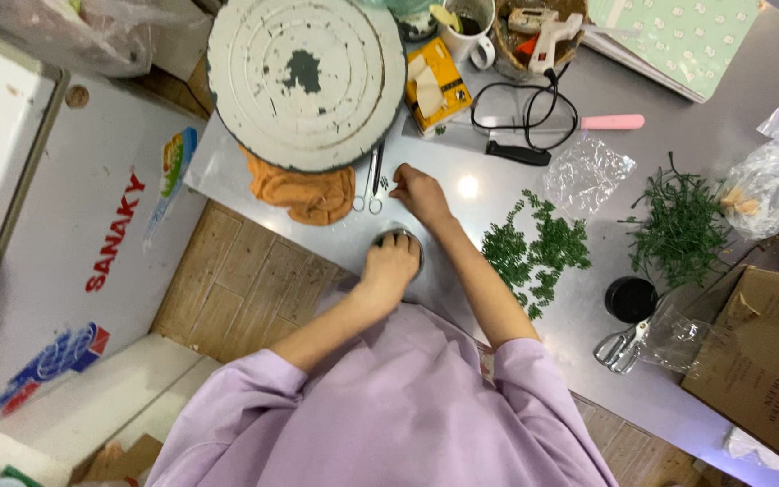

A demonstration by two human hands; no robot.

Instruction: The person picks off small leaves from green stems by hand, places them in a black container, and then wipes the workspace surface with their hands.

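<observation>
Left hand (391,267) cups over a small round dark container (400,242) at the near edge of the grey table (498,189), fingers curled around its rim. Right hand (418,192), fingers drawn together, pinches at a tiny green sprig (385,183) on the tabletop beside metal tweezers (370,180). An orange cloth (304,194) lies under a white turntable (307,79). To the right lie cut green sprigs (534,252), well apart from scissors (622,347).

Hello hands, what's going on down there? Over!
Left hand cupped over small round dish. Right hand pinching a green sprig beside tweezers. Leaf pile off right, nothing blocking.
</observation>
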